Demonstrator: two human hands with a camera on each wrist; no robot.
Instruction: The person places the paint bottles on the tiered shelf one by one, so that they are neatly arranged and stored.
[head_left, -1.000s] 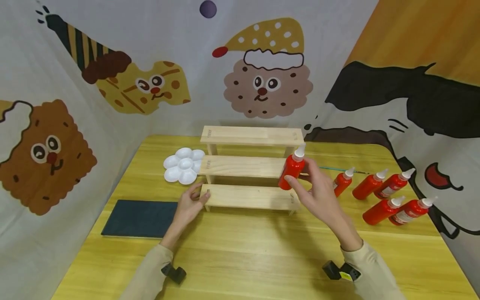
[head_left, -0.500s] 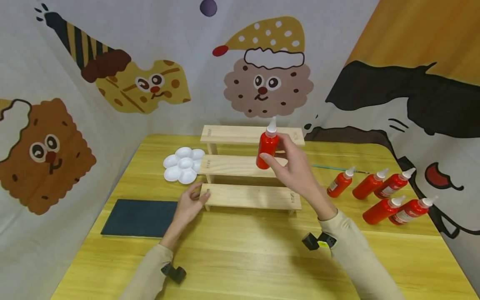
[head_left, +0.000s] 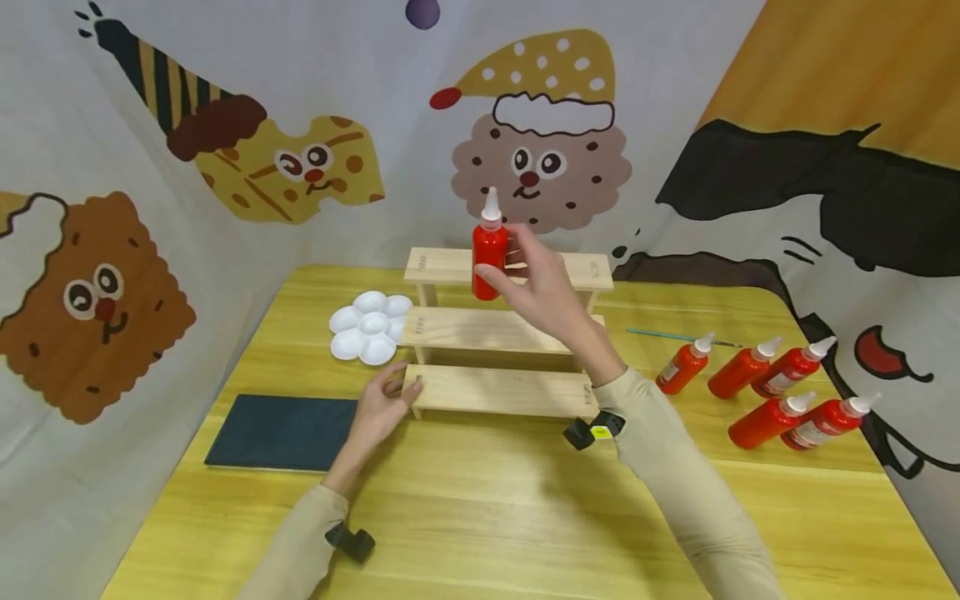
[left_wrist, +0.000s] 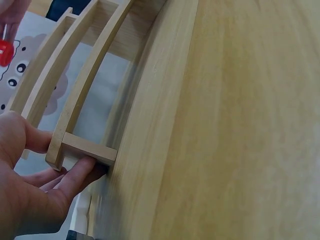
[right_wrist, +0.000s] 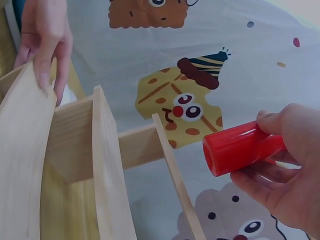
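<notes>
A red squeeze bottle (head_left: 489, 257) with a white pointed nozzle is held upright by my right hand (head_left: 546, 292), thumb on one side and fingers on the other. In the head view it appears in front of the top step of a three-tier wooden stand (head_left: 502, 390); the right wrist view shows it apart from the wood. My left hand (head_left: 381, 406) grips the left end of the stand's lowest step. The left wrist view shows the thumb (left_wrist: 37, 139) on top of that board and the fingers against its end support (left_wrist: 90, 148).
Several matching red bottles (head_left: 752, 371) stand at the table's right, with a thin blue-green paintbrush (head_left: 667, 335) behind them. A white flower-shaped palette (head_left: 372, 327) lies left of the stand. Nearer the left edge is a dark flat board (head_left: 281, 433). A printed cloth (head_left: 420, 192) hangs behind.
My right hand has carried the red bottle leftward and upward, from the stand's right end to in front of the top step. The left hand keeps its hold on the lowest step.
</notes>
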